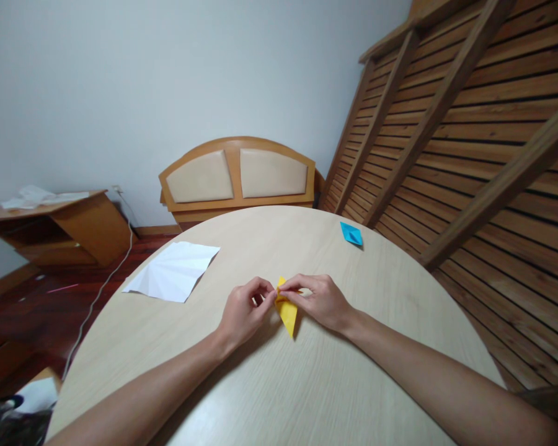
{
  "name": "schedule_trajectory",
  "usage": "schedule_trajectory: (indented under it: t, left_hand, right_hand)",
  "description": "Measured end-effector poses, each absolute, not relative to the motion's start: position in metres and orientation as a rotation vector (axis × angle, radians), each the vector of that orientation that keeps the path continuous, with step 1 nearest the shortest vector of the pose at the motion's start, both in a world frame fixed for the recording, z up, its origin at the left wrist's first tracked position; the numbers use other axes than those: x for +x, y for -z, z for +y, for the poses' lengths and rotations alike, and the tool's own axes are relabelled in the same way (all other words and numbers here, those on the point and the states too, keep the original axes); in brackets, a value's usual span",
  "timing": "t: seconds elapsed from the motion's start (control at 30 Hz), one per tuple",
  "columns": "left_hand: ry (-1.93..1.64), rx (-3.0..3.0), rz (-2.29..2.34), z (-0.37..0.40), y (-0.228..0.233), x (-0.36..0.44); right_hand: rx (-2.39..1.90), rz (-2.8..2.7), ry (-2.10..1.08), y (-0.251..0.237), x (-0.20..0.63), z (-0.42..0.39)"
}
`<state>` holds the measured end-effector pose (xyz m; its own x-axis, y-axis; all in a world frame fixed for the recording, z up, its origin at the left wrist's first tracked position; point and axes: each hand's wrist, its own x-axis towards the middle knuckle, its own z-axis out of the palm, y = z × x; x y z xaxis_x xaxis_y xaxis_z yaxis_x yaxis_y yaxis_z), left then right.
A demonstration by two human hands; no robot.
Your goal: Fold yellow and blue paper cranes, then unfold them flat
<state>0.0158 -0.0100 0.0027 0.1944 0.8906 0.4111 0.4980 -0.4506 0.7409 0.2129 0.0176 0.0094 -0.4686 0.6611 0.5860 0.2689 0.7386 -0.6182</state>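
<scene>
A folded piece of yellow paper (pixel 287 314) is held between my two hands over the middle of the round table (pixel 279 396). Its lower end tapers to a point towards me. My left hand (pixel 247 310) pinches its left edge between thumb and fingers. From the other side, my right hand (pixel 323 302) pinches it near the top, and the fingertips hide part of the folds. The fingertips of both hands almost meet on the paper.
A creased white sheet of paper (pixel 174 272) lies on the table's left. At the far right edge sits a folded blue paper piece (pixel 351 234). Beyond stand a headboard (pixel 237 144), a wooden slatted frame (pixel 469 124) and a low cabinet (pixel 86 229). A white cable (pixel 103 288) runs down beside the table.
</scene>
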Motion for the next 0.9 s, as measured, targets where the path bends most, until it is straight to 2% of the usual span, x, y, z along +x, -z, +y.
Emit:
schedule_trajectory:
  t: [0.37, 0.9]
  left_hand:
    - [-1.148, 2.107, 1.262, -0.0128, -0.0029, 0.0165]
    - [-1.141, 2.176, 1.24, -0.0102, 0.0003, 0.0138]
  right_hand:
    - [-0.742, -2.041, -0.567, -0.008, 0.214, 0.0195]
    - [-0.578, -2.133, -0.319, -0.0028, 0.2173, 0.0219]
